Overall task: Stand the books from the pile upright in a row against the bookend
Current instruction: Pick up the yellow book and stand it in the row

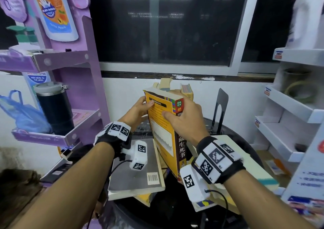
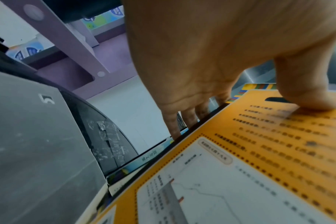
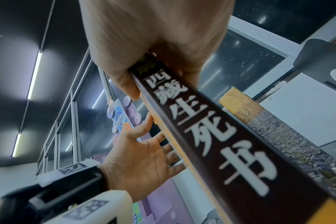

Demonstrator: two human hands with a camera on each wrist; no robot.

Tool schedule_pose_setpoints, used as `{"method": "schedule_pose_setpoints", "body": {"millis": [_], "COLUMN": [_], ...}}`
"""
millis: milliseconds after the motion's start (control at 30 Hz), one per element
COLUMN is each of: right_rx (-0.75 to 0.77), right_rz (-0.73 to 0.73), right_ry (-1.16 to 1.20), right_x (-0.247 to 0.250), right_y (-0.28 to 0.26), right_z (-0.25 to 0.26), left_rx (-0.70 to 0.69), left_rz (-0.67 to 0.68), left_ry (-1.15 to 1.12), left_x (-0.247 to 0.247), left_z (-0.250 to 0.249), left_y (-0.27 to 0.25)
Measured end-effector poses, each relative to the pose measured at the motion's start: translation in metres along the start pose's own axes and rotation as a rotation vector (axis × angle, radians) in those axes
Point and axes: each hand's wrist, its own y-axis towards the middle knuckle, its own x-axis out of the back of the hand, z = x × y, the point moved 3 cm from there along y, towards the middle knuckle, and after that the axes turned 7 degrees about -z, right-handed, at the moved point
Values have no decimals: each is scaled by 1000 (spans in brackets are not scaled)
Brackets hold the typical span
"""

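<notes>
A thick orange book (image 1: 163, 132) with a dark brown spine (image 3: 211, 136) stands tilted over the round black table (image 1: 175, 207). My left hand (image 1: 138, 109) pinches its upper left edge, thumb on the cover (image 2: 240, 174) and fingers behind. My right hand (image 1: 185, 116) grips the top of the spine, thumb on the cover. Behind it another book (image 1: 187, 91) stands beside the black bookend (image 1: 221, 104). A grey book (image 1: 133, 172) lies flat under my left wrist, with more books beneath.
A pale book with a teal edge (image 1: 254, 167) lies under my right wrist. A purple display shelf (image 1: 84, 88) with a black tumbler (image 1: 56, 109) and a blue bag (image 1: 22, 116) stands left. White shelves (image 1: 289, 114) stand right.
</notes>
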Motion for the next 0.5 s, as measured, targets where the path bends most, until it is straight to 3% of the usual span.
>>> {"method": "schedule_pose_setpoints", "body": {"millis": [267,500], "right_rx": [-11,-100], "right_rz": [56,223], "right_ry": [-13,-136], "right_x": [26,68], "right_y": [17,38], "right_z": [11,31], "left_rx": [-99,-148], "left_rz": [-47,-3], "left_ry": [-280,-247], "left_x": [-20,-47], "left_z": [-7,-33], "left_y": [8,17]}}
